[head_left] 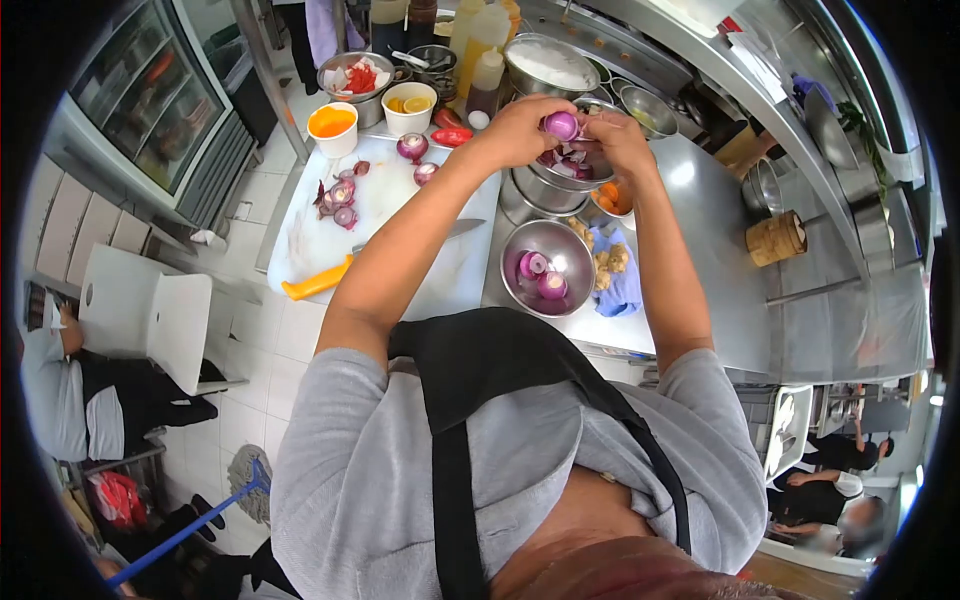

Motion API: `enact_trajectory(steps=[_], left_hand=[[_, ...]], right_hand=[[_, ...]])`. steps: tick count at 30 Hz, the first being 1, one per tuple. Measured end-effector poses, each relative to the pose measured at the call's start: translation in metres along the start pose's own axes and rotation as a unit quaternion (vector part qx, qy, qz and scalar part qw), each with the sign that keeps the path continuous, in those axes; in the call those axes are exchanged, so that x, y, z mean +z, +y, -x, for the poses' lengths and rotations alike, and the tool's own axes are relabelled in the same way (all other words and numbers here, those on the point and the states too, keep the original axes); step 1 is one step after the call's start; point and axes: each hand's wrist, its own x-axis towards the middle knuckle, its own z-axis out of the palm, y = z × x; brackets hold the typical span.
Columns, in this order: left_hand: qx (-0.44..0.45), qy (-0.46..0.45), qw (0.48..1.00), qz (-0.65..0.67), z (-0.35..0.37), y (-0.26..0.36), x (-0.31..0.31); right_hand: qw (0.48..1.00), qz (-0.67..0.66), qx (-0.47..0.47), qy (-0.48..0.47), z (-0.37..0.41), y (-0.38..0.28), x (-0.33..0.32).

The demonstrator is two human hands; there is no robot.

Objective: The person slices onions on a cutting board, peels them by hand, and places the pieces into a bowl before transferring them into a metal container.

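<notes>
The left forearm (412, 240) is hiding the middle of the knife (318, 281); the left hand (522, 132) and right hand (622, 147) are covering parts of the onion (561, 125). A person (52, 400) at far left is running off the view's edge — blur is masking another person's head (862, 520).

Bright, even white light fills the scene, leaving only soft shadows. Glare blooms on the steel counter (720, 220) at the right, small highlights glint in the steel bowl (578, 262), and the cutting board (385, 195) is almost washed out. The left hand (522, 132), right hand (622, 145) and red onion (562, 125) look reasonably sharp. Wide-lens distortion tilts the fridge (150, 100) at the left; black, curved vignetting closes the corners. At the far right, a person (812, 500) is partly smeared by blur.
</notes>
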Motion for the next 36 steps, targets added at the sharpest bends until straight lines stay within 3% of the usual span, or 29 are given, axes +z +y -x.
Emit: enact_trajectory(steps=[5, 10, 14, 17, 19, 22, 25, 28, 36], left_hand=[[-0.062, -0.033, 0.980, 0.186, -0.008, -0.019, 0.004], [-0.133, -0.047, 0.957, 0.255, -0.011, -0.019, 0.002], [-0.171, -0.015, 0.913, 0.369, -0.012, -0.024, 0.004], [-0.214, 0.011, 0.835, 0.507, -0.013, -0.017, 0.001], [-0.230, 0.004, 0.829, 0.509, -0.015, -0.021, -0.001], [-0.248, -0.019, 0.819, 0.517, -0.020, -0.028, -0.002], [-0.271, -0.037, 0.790, 0.549, -0.023, -0.033, -0.001], [-0.274, -0.025, 0.778, 0.564, -0.025, -0.029, 0.005], [-0.277, 0.019, 0.829, 0.486, -0.030, -0.029, 0.018]], right_hand=[[0.991, -0.125, 0.028, -0.043, -0.006, 0.005, -0.017], [0.989, -0.148, 0.023, -0.017, -0.002, 0.004, -0.019], [0.997, -0.018, -0.018, 0.077, -0.007, 0.011, -0.017], [0.980, 0.161, -0.055, 0.100, -0.011, 0.020, -0.019], [0.951, 0.278, -0.081, 0.108, -0.007, 0.019, -0.017], [0.915, 0.323, -0.217, 0.107, -0.008, 0.031, -0.018], [0.899, 0.286, -0.310, 0.118, -0.009, 0.034, -0.011], [0.930, 0.278, -0.212, 0.109, 0.001, 0.023, -0.004], [0.910, 0.280, -0.280, 0.119, 0.015, 0.015, 0.010]])
